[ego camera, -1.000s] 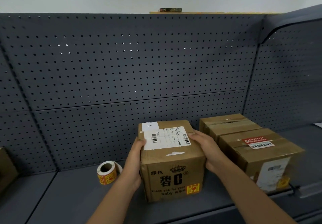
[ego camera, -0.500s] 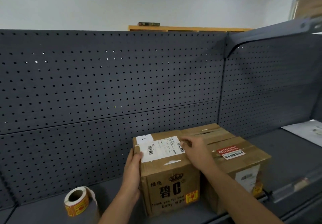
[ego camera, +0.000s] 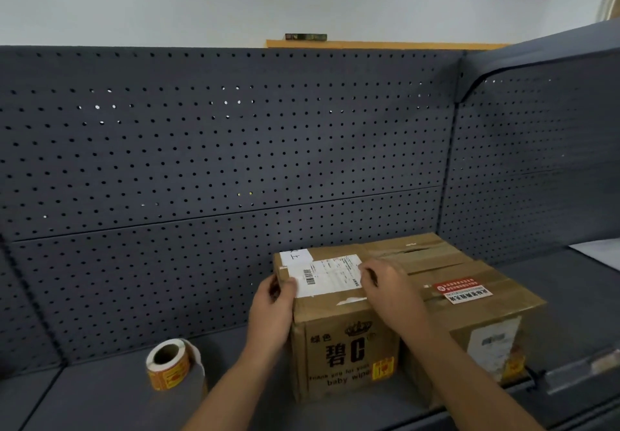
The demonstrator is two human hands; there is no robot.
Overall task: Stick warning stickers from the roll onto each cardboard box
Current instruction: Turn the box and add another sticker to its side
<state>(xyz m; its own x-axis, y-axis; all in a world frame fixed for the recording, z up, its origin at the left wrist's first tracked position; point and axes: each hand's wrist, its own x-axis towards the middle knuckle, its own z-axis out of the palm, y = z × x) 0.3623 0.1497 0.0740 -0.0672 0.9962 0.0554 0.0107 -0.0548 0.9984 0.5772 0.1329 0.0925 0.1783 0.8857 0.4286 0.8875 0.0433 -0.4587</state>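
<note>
One roll (ego camera: 166, 365) (left of box (ego camera: 345, 346))

baby-wipes box (ego camera: 342, 346): now pushed against the neighbouring box (ego camera: 469, 299)
right hand (ego camera: 391, 293): moved from the box's side onto its top

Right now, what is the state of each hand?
Left hand: grips the left top edge of the front box, thumb on top.
Right hand: open, fingers resting on top of the same box.

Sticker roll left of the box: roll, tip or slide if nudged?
Sticker roll probably light: wide hollow core, thin winding. Round, so it may roll if standing on its rim; how it sits is unclear. Its loose liner tail looks floppy and may drag.
</note>
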